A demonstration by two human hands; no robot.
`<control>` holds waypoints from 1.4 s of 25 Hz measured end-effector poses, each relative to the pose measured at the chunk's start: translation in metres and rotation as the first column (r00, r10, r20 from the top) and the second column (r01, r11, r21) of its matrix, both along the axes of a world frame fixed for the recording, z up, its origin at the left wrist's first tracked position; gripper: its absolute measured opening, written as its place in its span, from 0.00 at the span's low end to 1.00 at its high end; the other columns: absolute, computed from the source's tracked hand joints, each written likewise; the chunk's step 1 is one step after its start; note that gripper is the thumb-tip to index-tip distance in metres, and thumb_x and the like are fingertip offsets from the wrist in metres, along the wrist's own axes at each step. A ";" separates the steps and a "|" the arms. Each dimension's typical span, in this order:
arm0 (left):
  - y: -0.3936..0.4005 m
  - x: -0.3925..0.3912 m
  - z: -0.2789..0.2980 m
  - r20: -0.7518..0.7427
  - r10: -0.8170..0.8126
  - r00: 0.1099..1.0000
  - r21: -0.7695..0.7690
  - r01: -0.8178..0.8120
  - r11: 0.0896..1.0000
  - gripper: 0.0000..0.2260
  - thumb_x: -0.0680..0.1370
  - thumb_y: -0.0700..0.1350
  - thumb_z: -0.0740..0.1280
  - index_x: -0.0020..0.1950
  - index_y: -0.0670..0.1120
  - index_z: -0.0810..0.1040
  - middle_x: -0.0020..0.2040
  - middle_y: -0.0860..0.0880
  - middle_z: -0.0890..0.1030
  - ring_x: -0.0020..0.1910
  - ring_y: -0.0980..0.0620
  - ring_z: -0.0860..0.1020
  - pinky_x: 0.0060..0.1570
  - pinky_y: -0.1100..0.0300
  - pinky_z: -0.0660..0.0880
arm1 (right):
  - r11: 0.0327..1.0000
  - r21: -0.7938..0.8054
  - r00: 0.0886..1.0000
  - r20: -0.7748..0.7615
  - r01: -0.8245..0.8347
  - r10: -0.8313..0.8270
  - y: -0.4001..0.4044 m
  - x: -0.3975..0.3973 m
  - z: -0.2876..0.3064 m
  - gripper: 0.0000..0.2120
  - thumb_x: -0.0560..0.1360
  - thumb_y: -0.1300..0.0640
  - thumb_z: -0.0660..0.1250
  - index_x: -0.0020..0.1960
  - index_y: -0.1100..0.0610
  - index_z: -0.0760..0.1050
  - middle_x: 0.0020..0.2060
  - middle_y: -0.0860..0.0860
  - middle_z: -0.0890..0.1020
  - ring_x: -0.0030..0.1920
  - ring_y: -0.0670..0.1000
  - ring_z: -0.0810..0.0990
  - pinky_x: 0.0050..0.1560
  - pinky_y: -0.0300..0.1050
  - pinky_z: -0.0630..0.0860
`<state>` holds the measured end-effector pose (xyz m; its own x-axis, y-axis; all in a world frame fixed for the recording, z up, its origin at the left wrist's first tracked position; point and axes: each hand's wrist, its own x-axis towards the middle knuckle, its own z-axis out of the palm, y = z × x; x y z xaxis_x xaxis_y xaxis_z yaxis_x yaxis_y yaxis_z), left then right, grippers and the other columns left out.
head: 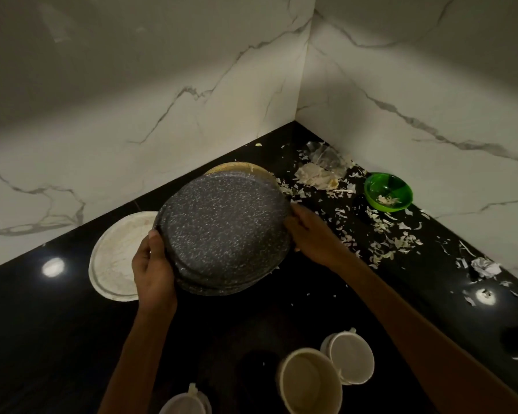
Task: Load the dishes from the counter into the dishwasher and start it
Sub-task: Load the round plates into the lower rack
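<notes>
Speckled grey plates (225,231), stacked and tilted with their undersides up, are held above the black counter (42,339) by the left hand (153,264) curled round the near-left rim and the right hand (308,234) gripping the right rim. A white plate (114,258) lies on the counter just left, and 3 cream cups (311,380) stand nearer; a green bowl (388,191) sits among scattered peelings (380,234) by the marble wall (132,85).

Three cups (310,380); three plates (222,231); one green bowl (388,191).
</notes>
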<state>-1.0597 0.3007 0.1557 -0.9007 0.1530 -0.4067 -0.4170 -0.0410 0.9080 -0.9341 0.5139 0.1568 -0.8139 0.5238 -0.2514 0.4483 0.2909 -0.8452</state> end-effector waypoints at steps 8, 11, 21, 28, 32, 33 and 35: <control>-0.033 -0.022 -0.007 -0.006 0.022 1.000 -0.009 -0.022 1.000 0.07 0.80 0.45 0.64 0.58 0.53 0.74 0.54 0.52 0.79 0.59 0.47 0.77 0.58 0.50 0.74 | 0.991 0.002 0.985 0.114 -0.133 0.132 0.003 -0.052 -0.028 0.16 0.83 0.53 0.58 0.57 0.64 0.76 0.49 0.59 0.81 0.45 0.56 0.81 0.44 0.49 0.77; -0.037 -0.027 -0.010 0.018 0.060 0.998 0.031 -0.061 0.998 0.12 0.80 0.44 0.64 0.63 0.51 0.73 0.59 0.49 0.79 0.60 0.48 0.77 0.50 0.54 0.75 | 0.972 0.210 0.982 0.133 0.102 -0.132 0.053 -0.086 -0.049 0.12 0.79 0.57 0.62 0.44 0.65 0.75 0.40 0.60 0.79 0.41 0.58 0.78 0.40 0.48 0.74; -0.044 -0.041 -0.024 0.063 0.105 0.992 0.038 -0.107 0.994 0.13 0.79 0.44 0.64 0.63 0.52 0.73 0.65 0.47 0.76 0.63 0.46 0.75 0.58 0.49 0.74 | 0.901 0.321 0.894 0.244 0.291 -0.375 0.095 -0.138 -0.090 0.17 0.77 0.55 0.65 0.62 0.63 0.72 0.58 0.59 0.78 0.58 0.60 0.77 0.50 0.51 0.74; -0.043 -0.044 -0.027 0.063 0.121 0.991 0.037 -0.123 0.992 0.11 0.80 0.45 0.64 0.62 0.53 0.74 0.63 0.47 0.77 0.61 0.46 0.76 0.52 0.53 0.74 | 0.932 0.115 0.930 0.094 0.344 -0.355 0.101 -0.140 -0.072 0.11 0.79 0.52 0.63 0.54 0.59 0.68 0.45 0.55 0.75 0.43 0.53 0.76 0.36 0.41 0.69; -0.038 -0.038 -0.022 0.044 0.130 0.991 0.038 -0.131 0.991 0.14 0.80 0.44 0.64 0.66 0.49 0.73 0.58 0.49 0.78 0.58 0.48 0.77 0.53 0.54 0.75 | 0.964 0.098 0.969 -0.053 0.246 -0.242 0.095 -0.130 -0.021 0.09 0.76 0.59 0.68 0.54 0.63 0.75 0.45 0.54 0.80 0.42 0.50 0.79 0.37 0.43 0.78; -0.037 -0.037 -0.020 0.047 0.134 0.990 0.039 -0.136 0.990 0.15 0.80 0.44 0.64 0.67 0.48 0.73 0.58 0.49 0.77 0.59 0.48 0.77 0.52 0.55 0.75 | 0.961 0.156 0.971 -0.110 0.228 -0.212 0.094 -0.127 -0.009 0.09 0.77 0.60 0.68 0.53 0.65 0.78 0.44 0.54 0.82 0.41 0.51 0.81 0.42 0.46 0.81; -0.035 -0.034 -0.017 0.045 0.132 0.990 0.045 -0.134 0.990 0.14 0.80 0.44 0.64 0.66 0.49 0.73 0.59 0.48 0.77 0.59 0.48 0.76 0.49 0.56 0.75 | 0.874 0.354 0.929 -0.282 0.332 -0.239 0.091 -0.120 0.011 0.08 0.78 0.60 0.66 0.53 0.63 0.80 0.44 0.53 0.84 0.40 0.50 0.82 0.46 0.45 0.82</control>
<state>-1.0941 0.2656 0.1385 -0.8966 0.0528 -0.4397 -0.4426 -0.1416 0.8855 -1.0540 0.6050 0.1678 -0.6229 0.7588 0.1904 0.3767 0.5043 -0.7771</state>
